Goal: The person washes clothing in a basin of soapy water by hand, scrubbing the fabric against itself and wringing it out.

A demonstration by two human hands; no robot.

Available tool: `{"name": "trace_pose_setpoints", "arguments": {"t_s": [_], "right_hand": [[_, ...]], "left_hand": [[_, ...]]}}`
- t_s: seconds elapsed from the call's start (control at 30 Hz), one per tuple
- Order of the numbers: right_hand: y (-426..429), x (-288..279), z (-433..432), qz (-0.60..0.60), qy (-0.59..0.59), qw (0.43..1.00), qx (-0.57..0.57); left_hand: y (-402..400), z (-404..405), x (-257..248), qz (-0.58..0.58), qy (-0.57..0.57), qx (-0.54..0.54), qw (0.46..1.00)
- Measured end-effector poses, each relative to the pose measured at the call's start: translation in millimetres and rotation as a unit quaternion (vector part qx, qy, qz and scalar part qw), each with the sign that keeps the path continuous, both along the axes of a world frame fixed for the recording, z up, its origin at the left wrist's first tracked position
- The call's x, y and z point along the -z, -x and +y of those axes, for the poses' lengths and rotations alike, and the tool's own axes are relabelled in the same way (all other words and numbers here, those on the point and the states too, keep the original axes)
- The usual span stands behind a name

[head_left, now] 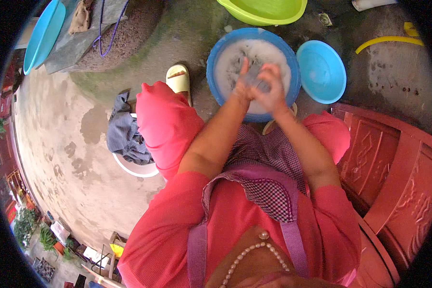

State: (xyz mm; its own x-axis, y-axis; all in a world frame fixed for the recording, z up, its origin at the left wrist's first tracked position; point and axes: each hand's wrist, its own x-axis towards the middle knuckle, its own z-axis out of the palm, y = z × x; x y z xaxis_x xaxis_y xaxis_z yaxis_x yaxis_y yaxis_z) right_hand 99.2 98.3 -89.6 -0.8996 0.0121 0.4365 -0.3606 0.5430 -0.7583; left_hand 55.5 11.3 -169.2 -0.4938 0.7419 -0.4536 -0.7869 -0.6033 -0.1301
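Over a blue basin (213, 81) of foamy whitish water (250, 46), both hands come together on a wet grey cloth (253, 75). My left hand (243, 84) grips the cloth from the left, its thumb pointing up. Curled fingers of my right hand (272, 88) press around it from the other side. Motion blur hides the cloth's shape and exact edges. Dark patches show through the suds, but I cannot tell what lies underneath.
A light-blue basin (322, 72) stands right of the blue one; a lime-green basin (264, 12) is beyond. Striped dark clothing (126, 135) hangs over a white basin (136, 171) by my left knee. A red panelled door (370, 158) borders the right. A yellow hose (388, 40) lies farther off.
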Motion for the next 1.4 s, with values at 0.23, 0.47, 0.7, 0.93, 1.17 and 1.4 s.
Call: {"name": "trace_pose_setpoints", "arguments": {"t_s": [0.23, 0.47, 0.7, 0.93, 1.17, 1.4], "right_hand": [[13, 51, 17, -0.016, -0.122, 0.977, 0.172], [3, 31, -3, -0.061, -0.004, 0.990, 0.125], [12, 109, 87, -0.206, -0.161, 0.928, 0.264], [15, 174, 142, -0.244, -0.061, 0.959, 0.130], [20, 121, 104, -0.610, 0.026, 0.792, -0.002], [29, 92, 90, -0.344, 0.244, 0.896, 0.137]], "left_hand": [[-26, 19, -3, -0.018, -0.224, -0.064, 0.972], [-10, 15, 10, 0.019, 0.126, -0.112, 0.986], [-32, 42, -12, 0.366, 0.456, 0.028, 0.811], [-45, 56, 2, 0.616, 0.566, -0.050, 0.545], [-71, 45, -2, 0.663, 0.502, 0.115, 0.544], [-55, 33, 23, 0.329, 0.473, 0.097, 0.811]]}}
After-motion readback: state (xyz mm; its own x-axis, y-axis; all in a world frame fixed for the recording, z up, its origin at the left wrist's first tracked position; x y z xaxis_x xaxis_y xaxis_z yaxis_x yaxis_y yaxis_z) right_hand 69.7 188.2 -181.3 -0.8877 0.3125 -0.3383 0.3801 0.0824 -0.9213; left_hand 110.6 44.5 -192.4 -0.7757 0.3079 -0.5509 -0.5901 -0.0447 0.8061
